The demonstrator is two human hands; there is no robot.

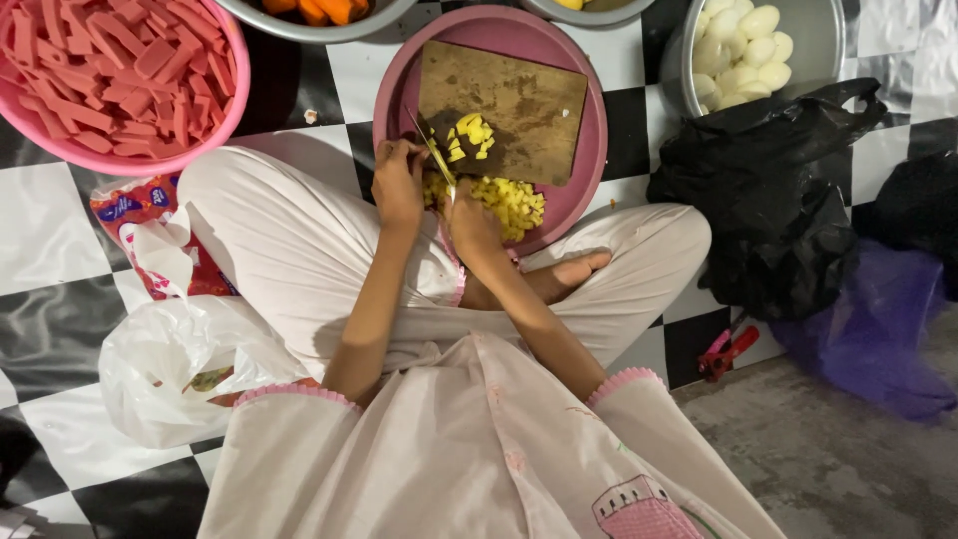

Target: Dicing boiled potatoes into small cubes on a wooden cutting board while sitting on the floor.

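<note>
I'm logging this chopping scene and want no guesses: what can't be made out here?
- Head view: right hand covers whatever it grips among the yellow diced pieces.
- Thin knife: handle hidden inside left hand.
- Grey metal bowl of orange chunks: cut off by the top edge.
- Small red tool: too small to identify.

Lying flat on the checkered floor by the left knee: 1 crumpled red, blue and white printed wrapper (135,215), partly under a white plastic bag (170,364).
</note>
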